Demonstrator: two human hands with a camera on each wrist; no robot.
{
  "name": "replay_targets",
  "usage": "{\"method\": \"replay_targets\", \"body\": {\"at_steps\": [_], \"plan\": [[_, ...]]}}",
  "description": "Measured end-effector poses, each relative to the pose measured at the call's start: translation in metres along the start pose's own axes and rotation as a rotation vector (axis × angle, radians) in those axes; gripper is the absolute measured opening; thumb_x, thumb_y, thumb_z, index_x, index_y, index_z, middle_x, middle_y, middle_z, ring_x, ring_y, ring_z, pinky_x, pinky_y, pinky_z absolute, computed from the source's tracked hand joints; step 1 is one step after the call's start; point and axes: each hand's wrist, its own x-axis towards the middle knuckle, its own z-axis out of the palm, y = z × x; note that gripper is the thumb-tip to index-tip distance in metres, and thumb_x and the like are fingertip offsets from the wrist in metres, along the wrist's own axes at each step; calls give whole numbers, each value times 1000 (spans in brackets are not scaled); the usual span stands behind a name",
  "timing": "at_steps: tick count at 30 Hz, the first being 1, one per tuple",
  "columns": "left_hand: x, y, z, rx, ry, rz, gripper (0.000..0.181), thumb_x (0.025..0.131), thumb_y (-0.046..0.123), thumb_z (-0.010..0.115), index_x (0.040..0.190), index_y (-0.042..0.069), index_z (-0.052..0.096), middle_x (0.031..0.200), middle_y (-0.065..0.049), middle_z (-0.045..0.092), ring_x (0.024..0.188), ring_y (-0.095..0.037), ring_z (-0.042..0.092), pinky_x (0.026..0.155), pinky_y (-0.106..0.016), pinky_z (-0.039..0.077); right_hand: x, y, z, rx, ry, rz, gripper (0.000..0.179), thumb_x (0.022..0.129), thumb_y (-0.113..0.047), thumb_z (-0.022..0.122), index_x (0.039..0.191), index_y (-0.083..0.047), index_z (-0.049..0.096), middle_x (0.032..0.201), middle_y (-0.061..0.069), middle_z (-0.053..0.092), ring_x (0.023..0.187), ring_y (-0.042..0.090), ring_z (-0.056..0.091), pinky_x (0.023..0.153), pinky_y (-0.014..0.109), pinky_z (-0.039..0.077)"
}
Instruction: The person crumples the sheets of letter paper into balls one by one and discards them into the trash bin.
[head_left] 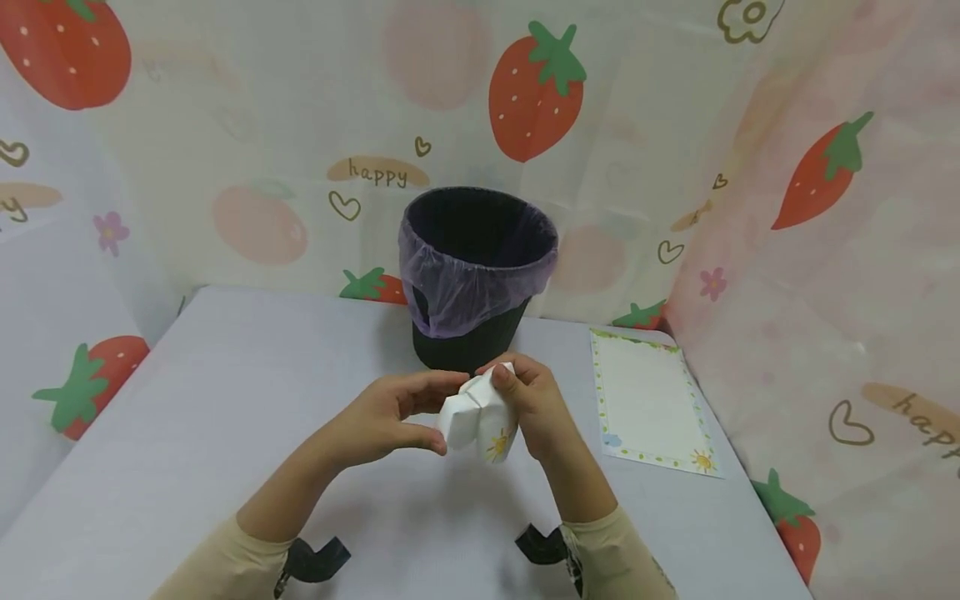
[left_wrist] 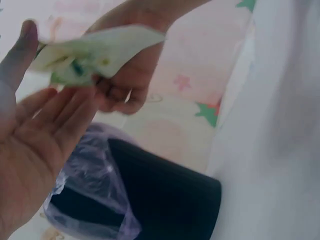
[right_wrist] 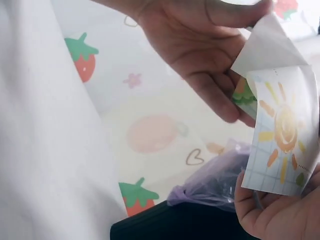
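A folded, partly crumpled sheet of paper [head_left: 480, 408] is held above the table, white with a printed sun on one part. My right hand [head_left: 536, 408] grips its right side, thumb on the near face and fingers behind. In the right wrist view the sun side of the paper [right_wrist: 285, 130] faces the camera. At the paper's left edge is my left hand [head_left: 386, 417], its thumb and fairly straight fingers spread apart around the fold. The left palm [left_wrist: 35, 150] shows in the left wrist view, fingertips right at the paper's lower edge.
Behind the hands stands a black bin [head_left: 480, 342] with a purple liner [head_left: 465, 292] over its rim. A white sheet with a decorated border [head_left: 652, 400] lies on the table's right side. Strawberry-printed curtains [head_left: 300, 100] surround the white table [head_left: 187, 417].
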Motion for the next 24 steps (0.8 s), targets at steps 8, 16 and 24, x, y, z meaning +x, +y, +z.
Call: {"method": "replay_targets", "body": {"at_steps": [8,16,24], "plan": [[5,-6,20,141,263,-42,58,75,22,92,128,15,68,120,-2,66,101,-23,67,86,-32,60,-3,0,14,-82,43,0,44,75,-63,75,88,-21,74,85,-2,70,69,10,64,56,21,53],[5,-5,26,36,304,-137,64,64,40,90,115,11,65,118,-9,66,97,-28,68,77,-33,63,-6,1,20,-76,25,45,44,82,-57,74,90,-13,73,83,-2,71,67,10,64,53,21,52],[7,-8,32,1,361,-190,67,61,42,90,111,6,64,114,-11,68,89,-24,70,71,-30,62,-7,5,30,-144,116,13,34,95,-27,73,90,6,68,77,1,66,64,10,62,53,22,52]]}}
